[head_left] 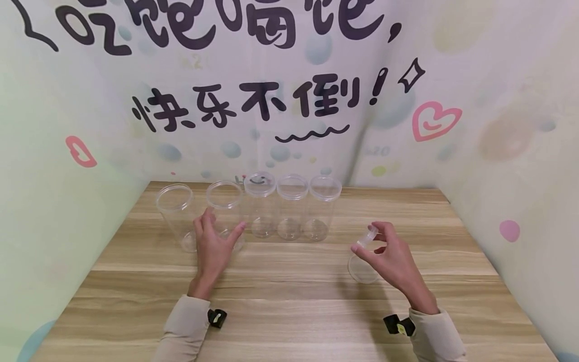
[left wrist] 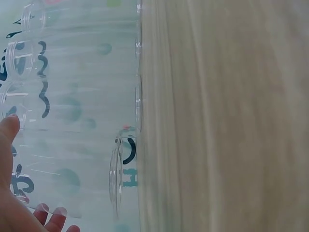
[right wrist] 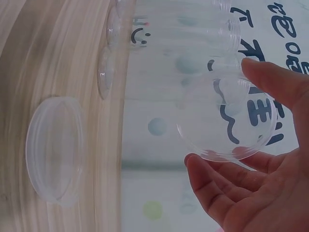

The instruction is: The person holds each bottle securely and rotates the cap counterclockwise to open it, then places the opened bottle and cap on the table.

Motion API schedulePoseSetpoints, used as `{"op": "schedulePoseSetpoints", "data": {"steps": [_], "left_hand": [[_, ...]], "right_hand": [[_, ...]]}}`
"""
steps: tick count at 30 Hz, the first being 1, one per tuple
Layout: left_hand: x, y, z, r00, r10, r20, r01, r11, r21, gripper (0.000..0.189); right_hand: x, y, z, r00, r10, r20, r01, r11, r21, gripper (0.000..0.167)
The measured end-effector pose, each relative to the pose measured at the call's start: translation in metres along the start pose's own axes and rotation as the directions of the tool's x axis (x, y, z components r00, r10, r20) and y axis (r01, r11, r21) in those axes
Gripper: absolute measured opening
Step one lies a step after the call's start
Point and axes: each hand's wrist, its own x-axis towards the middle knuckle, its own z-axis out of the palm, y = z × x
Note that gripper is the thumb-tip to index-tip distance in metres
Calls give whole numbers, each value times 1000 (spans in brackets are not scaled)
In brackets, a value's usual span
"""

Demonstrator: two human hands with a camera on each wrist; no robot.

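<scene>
My left hand (head_left: 214,249) grips a tall clear plastic jar (head_left: 226,201) that stands upright on the table, thumb on its right side and fingers on its left. In the left wrist view the fingertips (left wrist: 57,212) lie along the jar's wall. My right hand (head_left: 392,256) holds a clear round lid (head_left: 367,235) tilted on edge, above the table. The right wrist view shows this held lid (right wrist: 227,121) pinched at its rim between thumb and fingers. Beneath it on the table is a second clear lid (head_left: 362,271), lying flat and partly hidden by the hand.
Another clear jar (head_left: 175,201) stands left of the gripped one. To the right, three capped jars (head_left: 260,188) stand side by side near the back edge of the wooden table (head_left: 289,311). A printed wall (head_left: 253,151) rises behind, with side walls left and right.
</scene>
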Motion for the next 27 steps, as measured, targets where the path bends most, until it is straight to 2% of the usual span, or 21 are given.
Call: {"op": "schedulePoseSetpoints", "data": {"steps": [9, 17, 27], "left_hand": [[3, 1, -1, 999, -37, 17, 36, 999, 23, 92], [7, 5, -3, 998, -68, 16, 67, 997, 49, 90], [10, 8, -6, 990, -126, 64, 122, 990, 68, 93]], "right_hand": [[0, 8, -2, 1000, 25, 4, -25, 1000, -11, 73], [0, 17, -6, 999, 32, 4, -32, 999, -16, 75], [-1, 25, -10, 999, 39, 29, -37, 998, -44, 79]]}}
